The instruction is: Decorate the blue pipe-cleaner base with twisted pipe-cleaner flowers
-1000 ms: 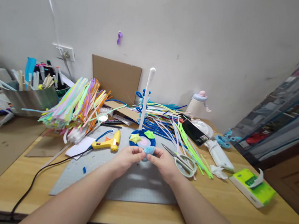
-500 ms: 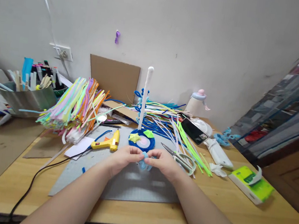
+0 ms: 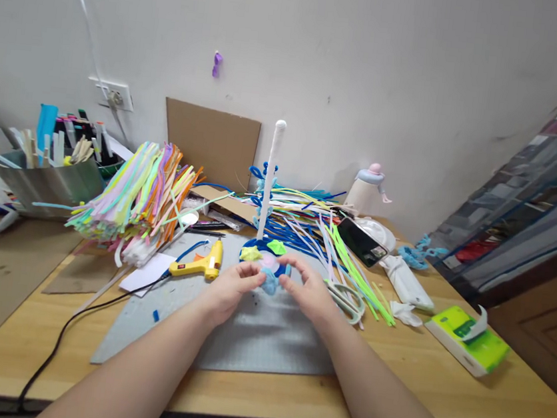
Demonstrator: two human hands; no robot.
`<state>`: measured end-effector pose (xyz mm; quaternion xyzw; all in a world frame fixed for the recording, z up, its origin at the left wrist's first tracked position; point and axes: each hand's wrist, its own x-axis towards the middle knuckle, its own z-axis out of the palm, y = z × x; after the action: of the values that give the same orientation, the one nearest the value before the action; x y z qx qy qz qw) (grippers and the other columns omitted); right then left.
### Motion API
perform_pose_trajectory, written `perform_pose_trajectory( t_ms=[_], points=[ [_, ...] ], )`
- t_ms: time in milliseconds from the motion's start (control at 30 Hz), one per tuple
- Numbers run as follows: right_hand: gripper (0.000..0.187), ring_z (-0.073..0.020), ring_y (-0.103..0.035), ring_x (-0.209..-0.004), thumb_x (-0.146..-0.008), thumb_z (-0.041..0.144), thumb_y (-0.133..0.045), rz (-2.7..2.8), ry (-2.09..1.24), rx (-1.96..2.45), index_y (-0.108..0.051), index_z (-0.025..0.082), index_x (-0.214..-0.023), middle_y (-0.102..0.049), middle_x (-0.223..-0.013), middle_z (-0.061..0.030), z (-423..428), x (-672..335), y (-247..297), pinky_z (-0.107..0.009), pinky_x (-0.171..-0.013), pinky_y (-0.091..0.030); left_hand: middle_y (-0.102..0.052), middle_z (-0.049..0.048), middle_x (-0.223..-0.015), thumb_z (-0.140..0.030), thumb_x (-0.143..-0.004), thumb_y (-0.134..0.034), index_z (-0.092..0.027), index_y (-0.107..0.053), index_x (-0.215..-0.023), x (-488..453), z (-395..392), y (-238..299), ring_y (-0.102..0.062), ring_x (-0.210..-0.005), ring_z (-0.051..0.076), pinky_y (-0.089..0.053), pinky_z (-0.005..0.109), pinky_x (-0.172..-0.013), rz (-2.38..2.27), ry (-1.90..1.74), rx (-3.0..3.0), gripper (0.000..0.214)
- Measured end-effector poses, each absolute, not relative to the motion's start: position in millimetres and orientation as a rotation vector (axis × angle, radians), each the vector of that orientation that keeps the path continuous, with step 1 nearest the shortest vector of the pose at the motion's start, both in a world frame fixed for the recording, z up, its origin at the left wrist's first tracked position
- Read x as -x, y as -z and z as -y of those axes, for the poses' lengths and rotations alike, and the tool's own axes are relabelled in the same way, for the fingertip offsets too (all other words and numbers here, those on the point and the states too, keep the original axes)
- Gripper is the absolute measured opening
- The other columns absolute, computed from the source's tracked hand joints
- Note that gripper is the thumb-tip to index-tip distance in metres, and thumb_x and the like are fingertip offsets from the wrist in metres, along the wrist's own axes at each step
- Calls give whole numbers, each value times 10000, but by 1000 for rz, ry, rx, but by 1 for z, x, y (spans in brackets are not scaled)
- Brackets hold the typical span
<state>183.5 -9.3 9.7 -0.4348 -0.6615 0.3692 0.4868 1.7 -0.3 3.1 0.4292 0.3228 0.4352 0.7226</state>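
Observation:
A light blue fuzzy pipe-cleaner piece (image 3: 269, 282) is in the fingertips of my left hand (image 3: 231, 291), with thumb and index finger closed on its left side. At its right side is my right hand (image 3: 306, 293), thumb close to the piece and index finger lifted apart from it. Just behind the hands stands a round dark blue pipe-cleaner base (image 3: 248, 244) with a white fuzzy upright post (image 3: 270, 181). On it sit a yellow star (image 3: 252, 253), a green star (image 3: 277, 246) and a pale pink disc (image 3: 268, 261), partly hidden by my fingers.
A yellow glue gun (image 3: 199, 264) lies left on the grey mat (image 3: 242, 352), its black cord trailing left. Right are scissors (image 3: 348, 301), a phone (image 3: 361, 242) and a green tissue pack (image 3: 467, 339). Bundled pipe cleaners (image 3: 133, 199) and loose ones (image 3: 302, 215) lie behind.
My right thumb and index finger have spread apart from their pinch. The light blue piece has been raised slightly and turned, and my left hand still holds it. The view has shifted a little.

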Motion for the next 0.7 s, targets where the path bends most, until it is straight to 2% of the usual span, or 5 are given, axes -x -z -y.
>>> perform_pose_trajectory(
  t_ms=[100,233,333,533,700],
  points=[
    [407,-216,-497,-1049,-750,434,-627,1337,-806,1070,-543,222,-1087,-569,-1121,-67,6,-185,-8,-357,-921,-354,-607,-20,-720,-231,-615,-770,-158,-611,-774,-2,0,-8,-523,-628,68,-359,202,-608,-677,-1028,-800,235],
    [328,-197,-564,-832,-760,489,-598,1250,-1322,1067,-641,170,-828,-653,-834,-45,11,-178,-5,-333,-802,-393,-636,14,-810,-213,-601,-776,-156,-592,-819,-3,1,-10,-586,-710,112,-414,228,-659,-672,-996,-806,291],
    [283,-170,-568,-764,-720,437,-666,1194,-1517,966,-669,167,-807,-668,-785,-27,17,-171,-4,-302,-756,-394,-617,8,-769,-237,-608,-770,-148,-582,-770,-5,2,-7,-577,-707,117,-417,226,-638,-694,-976,-971,263],
    [232,-156,-575,-732,-633,368,-754,1137,-1473,941,-682,170,-731,-676,-741,-9,21,-165,-5,-307,-798,-394,-574,0,-724,-337,-682,-703,-136,-620,-773,-4,1,-2,-497,-650,88,-386,210,-604,-758,-931,-1189,236],
    [274,-149,-566,-701,-605,387,-763,1142,-1456,980,-671,163,-732,-669,-722,-3,21,-164,-5,-298,-760,-391,-560,-11,-627,-354,-626,-738,-125,-618,-695,-4,0,-4,-459,-580,80,-351,212,-578,-855,-908,-1215,267]
  ],
)
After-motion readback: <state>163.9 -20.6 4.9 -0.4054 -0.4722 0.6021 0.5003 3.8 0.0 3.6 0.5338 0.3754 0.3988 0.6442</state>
